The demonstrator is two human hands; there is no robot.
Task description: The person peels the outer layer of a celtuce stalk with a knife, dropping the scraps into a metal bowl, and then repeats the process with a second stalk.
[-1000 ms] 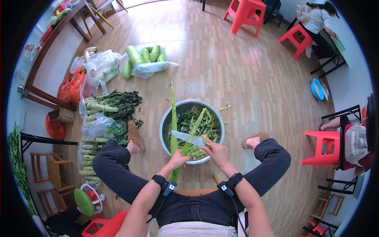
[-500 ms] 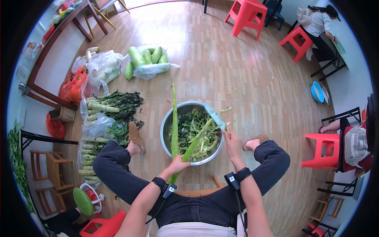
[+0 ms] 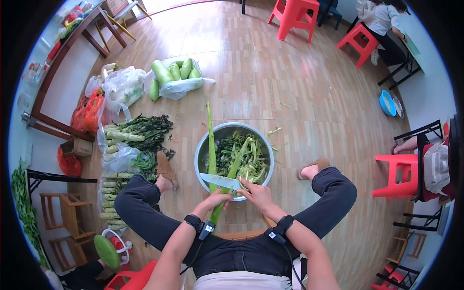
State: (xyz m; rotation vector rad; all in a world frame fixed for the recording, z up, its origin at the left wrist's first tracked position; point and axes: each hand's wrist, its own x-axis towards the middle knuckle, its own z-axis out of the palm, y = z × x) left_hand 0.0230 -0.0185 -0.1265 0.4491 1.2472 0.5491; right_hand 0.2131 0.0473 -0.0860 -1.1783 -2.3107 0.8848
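View from the head camera, looking down at a seated person in dark trousers. The left hand [image 3: 216, 198] was closed around the lower part of a long green stalk [image 3: 211, 150], which rose steeply from the grip and reached up past the far rim of a metal bowl [image 3: 201, 150] standing on the wooden floor [image 3: 299, 96] between the person's feet. The right hand [image 3: 258, 193] was wrapped around the handle of a knife [image 3: 220, 181]; the blade pointed toward the left hand and lay across the stalk just above that grip, over the near edge of the bowl. Whether the edge had entered the stalk could not be told. A peeled strip [image 3: 238, 159] leaned from the blade into the bowl, which held a heap of green peelings and leaves [image 3: 246, 154]. Each wrist carried a dark band with a small unit attached.

On the floor to the person's left lay a pile of untrimmed stalks with dark leaves [image 3: 137, 130], and nearer the left knee a row of trimmed stalks [image 3: 111, 193] on clear plastic. Beyond these sat a white plastic bag with pale green gourds [image 3: 176, 72] and a red bag [image 3: 89, 108]. A red stool [image 3: 398, 176] stood to the right, and two more red stools stood at the far side, where another person sat at a desk.
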